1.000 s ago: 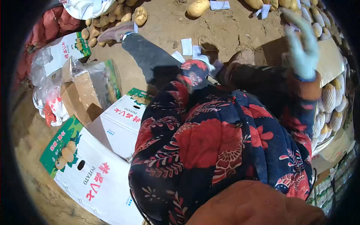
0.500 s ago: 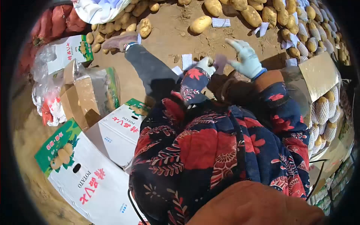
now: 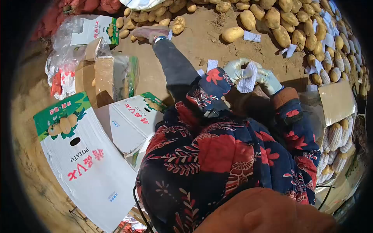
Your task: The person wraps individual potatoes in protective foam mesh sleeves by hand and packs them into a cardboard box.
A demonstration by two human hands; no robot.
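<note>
The right hand [image 3: 269, 80], apart from the left hand [image 3: 235, 69] a moment ago, has now joined it, so the fingers of both gloved hands grip one white net [image 3: 247, 79], its mouth seemingly spread. Loose potatoes [image 3: 272, 18] lie ahead on the dirt floor [image 3: 210, 42]; netted potatoes [image 3: 335, 138] fill a box [image 3: 336, 103] at the right, cartons [image 3: 93, 163] at the left.

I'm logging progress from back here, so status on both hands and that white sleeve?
Left hand and right hand gloved, white sleeve held between them. No potato visible in it. Loose potato ahead, clear of both.
</note>
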